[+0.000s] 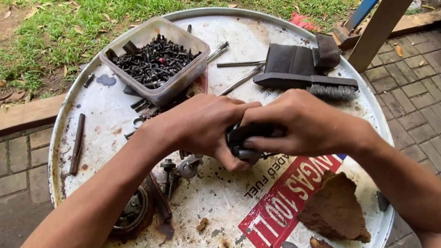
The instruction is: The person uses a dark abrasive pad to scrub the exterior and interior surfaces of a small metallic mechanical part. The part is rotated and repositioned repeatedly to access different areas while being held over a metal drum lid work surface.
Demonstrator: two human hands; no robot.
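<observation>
Nearest us: our left hand [202,128] and right hand [300,127], both clenched on one small black metal part [248,140]. A slip could drop it among the loose greasy bits on the white drum lid [276,28].

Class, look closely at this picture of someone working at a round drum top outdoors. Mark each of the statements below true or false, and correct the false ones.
1. Both hands grip one dark tool. True: the left hand and right hand close on the dark tool.
2. The plastic tub is empty. False: the plastic tub holds dark screws and bolts.
3. A wire brush lies beyond the hands. True: the wire brush lies on the drum top.
4. The drum top stands on carpet indoors. False: paving bricks and grass surround it.
5. A thin metal rod lies on the left side of the drum top. True: the rod.
</observation>
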